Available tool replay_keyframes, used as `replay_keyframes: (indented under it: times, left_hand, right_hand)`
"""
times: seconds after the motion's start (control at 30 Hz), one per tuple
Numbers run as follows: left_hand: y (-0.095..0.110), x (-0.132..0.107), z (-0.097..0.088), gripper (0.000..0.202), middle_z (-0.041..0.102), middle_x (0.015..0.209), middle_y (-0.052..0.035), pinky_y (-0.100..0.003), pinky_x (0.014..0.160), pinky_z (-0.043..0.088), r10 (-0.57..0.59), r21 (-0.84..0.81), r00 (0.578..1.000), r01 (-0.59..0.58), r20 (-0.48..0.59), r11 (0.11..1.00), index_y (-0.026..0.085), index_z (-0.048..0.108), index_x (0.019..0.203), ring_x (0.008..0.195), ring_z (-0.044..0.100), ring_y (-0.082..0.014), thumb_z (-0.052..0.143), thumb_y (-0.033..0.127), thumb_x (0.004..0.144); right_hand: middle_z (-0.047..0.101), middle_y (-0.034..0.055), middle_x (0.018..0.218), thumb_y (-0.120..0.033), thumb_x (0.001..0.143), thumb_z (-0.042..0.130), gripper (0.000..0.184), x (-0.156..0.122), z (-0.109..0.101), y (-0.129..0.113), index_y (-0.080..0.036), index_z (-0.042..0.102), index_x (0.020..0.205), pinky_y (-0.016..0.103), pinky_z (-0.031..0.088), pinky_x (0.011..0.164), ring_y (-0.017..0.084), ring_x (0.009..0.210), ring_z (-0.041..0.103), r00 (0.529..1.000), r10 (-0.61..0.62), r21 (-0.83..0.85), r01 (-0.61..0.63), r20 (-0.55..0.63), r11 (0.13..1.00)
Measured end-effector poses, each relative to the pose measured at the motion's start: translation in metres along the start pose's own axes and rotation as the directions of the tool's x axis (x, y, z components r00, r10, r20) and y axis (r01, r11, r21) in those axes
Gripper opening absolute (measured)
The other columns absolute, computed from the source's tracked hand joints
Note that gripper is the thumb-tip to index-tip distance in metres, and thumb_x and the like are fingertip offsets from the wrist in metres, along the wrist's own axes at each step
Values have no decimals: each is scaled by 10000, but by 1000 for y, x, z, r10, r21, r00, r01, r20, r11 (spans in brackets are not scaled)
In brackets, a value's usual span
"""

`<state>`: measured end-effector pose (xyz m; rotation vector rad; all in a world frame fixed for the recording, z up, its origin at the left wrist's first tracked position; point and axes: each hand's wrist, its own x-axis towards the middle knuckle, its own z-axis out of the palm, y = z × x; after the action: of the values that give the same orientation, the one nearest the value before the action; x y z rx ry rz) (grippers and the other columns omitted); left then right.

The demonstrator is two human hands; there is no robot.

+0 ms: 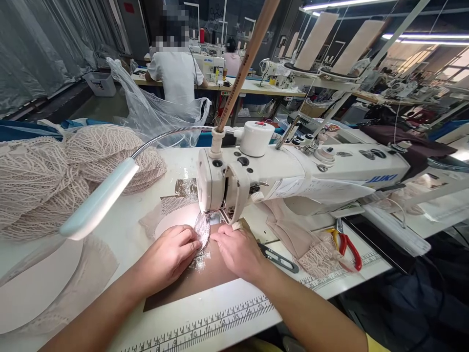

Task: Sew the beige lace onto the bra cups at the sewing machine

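Note:
Both hands are at the needle end of a white JUKI sewing machine [252, 176]. Pinched in my left hand [179, 249] is the edge of a pale lace bra cup [202, 232], lit by the lamp under the needle area. Opposite it, across a narrow gap, my right hand [234, 247] has its thumb and fingertips pressed together near the cup's right edge; what they hold, if anything, is too small to make out. A brown sheet [216, 271] covers the machine bed below both hands. The needle tip is hidden.
Piled lace cups [40, 181] fill the left side, with a loose lined cup [47, 283] nearer. A bendable lamp [100, 200] reaches over the left. On the right lie red-handled pliers [348, 249], a black-edged blade tool [280, 257] and beige fabric [293, 234]. A person [174, 73] sits beyond.

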<state>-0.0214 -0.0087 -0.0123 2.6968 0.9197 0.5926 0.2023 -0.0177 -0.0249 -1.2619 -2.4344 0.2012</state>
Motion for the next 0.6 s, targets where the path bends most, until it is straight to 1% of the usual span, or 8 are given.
replay_keyframes:
  times: [0.13, 0.27, 0.37, 0.47, 0.53, 0.6]
  left_hand:
    - [0, 1, 6, 246, 581, 840, -81, -328, 711, 449, -20, 42, 1000, 19, 9, 999, 165, 673, 984, 804, 540, -196, 428, 182, 970]
    - [3, 4, 6, 269, 546, 796, -75, -318, 670, 427, -66, 67, 997, 64, 29, 996, 150, 662, 961, 762, 506, -190, 400, 206, 983]
    - [6, 4, 6, 279, 537, 803, -75, -313, 674, 434, -109, 57, 994, 107, 28, 993, 154, 652, 956, 773, 502, -191, 379, 198, 987]
    - [8, 4, 7, 280, 538, 820, -83, -319, 688, 449, -129, 40, 991, 128, 38, 991, 153, 644, 988, 801, 511, -201, 366, 186, 985]
    - [8, 4, 7, 279, 543, 828, -86, -323, 683, 457, -130, 38, 991, 128, 38, 991, 156, 646, 1001, 799, 520, -203, 369, 185, 983]
    - [7, 4, 8, 270, 566, 864, -94, -331, 687, 469, -102, 34, 994, 101, 31, 994, 162, 649, 1023, 807, 536, -205, 384, 190, 980]
  right_hand:
    - [607, 27, 812, -93, 865, 477, 245, 0, 0, -1, -193, 678, 963, 275, 370, 659, 149, 683, 510, 1000, 10, 6, -10, 2, 1000]
    - [614, 28, 820, -87, 863, 484, 256, 0, 1, -1, -200, 680, 983, 272, 376, 655, 152, 702, 527, 1000, 18, 11, -18, 3, 1000]
    - [616, 30, 826, -84, 866, 485, 268, 0, 1, -1, -205, 680, 1004, 269, 381, 652, 154, 717, 538, 1000, 16, 6, -15, -1, 1000]
    - [625, 32, 834, -83, 857, 488, 284, 0, 1, -1, -208, 682, 1022, 271, 387, 648, 157, 705, 538, 1000, 13, 4, -13, -6, 1000]
    - [636, 36, 848, -84, 847, 491, 295, 1, 1, -1, -206, 683, 1036, 276, 394, 652, 161, 700, 538, 1000, 12, 7, -12, -9, 1000]
    - [646, 42, 866, -88, 846, 488, 305, 1, 0, -1, -199, 682, 1054, 278, 403, 657, 165, 705, 543, 1000, 11, 17, -11, -16, 1000]
